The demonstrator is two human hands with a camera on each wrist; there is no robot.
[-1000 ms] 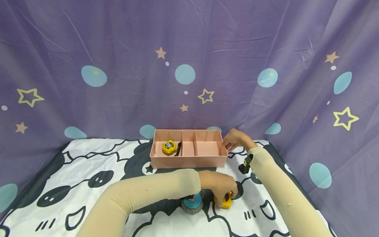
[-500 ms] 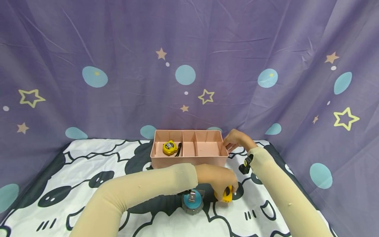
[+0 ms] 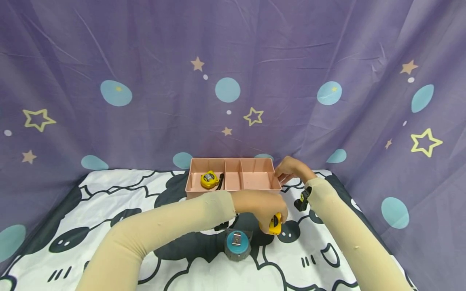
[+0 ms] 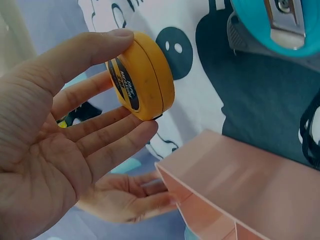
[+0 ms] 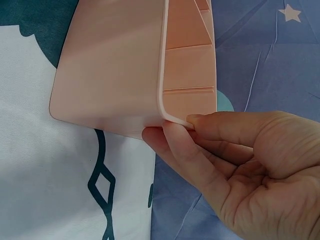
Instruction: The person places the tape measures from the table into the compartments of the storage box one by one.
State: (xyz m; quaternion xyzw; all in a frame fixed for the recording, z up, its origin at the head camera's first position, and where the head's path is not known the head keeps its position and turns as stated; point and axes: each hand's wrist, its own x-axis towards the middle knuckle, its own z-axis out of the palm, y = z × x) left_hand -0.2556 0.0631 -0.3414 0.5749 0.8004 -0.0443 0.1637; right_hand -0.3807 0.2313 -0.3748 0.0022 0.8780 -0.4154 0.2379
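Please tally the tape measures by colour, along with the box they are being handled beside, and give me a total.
Pink compartment box: 1
Yellow tape measures: 2 (one in the box, one in the left hand)
Teal-and-grey tape measure: 1
Total: 4

Box [image 3: 256, 181] before curtain [image 3: 276, 48], tape measure [image 3: 209, 180] in left compartment [image 3: 214, 165], second tape measure [image 3: 237, 245] in front

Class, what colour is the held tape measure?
The tape measure is orange-yellow, clearest in the left wrist view.
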